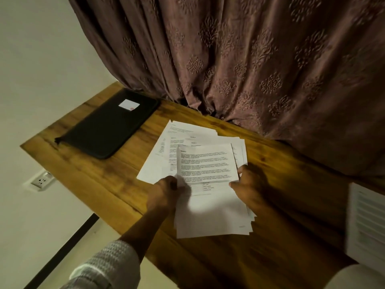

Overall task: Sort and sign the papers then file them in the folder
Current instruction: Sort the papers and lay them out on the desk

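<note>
White printed papers (210, 209) are pinched at both edges by my left hand (164, 195) and right hand (248, 184); black folder (108, 124) lies closed nearby on the counter (100, 180).

One folder (106, 124); three paper piles (210, 205) (162, 155) (366, 222); two hands (164, 190) (248, 184).

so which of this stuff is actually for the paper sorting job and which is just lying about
Job: stack of papers, gripped by left hand and right hand; loose sheets spread behind it; black zip folder; probably the printed sheets at the right edge.
Lying about: curtain; wall socket.
</note>
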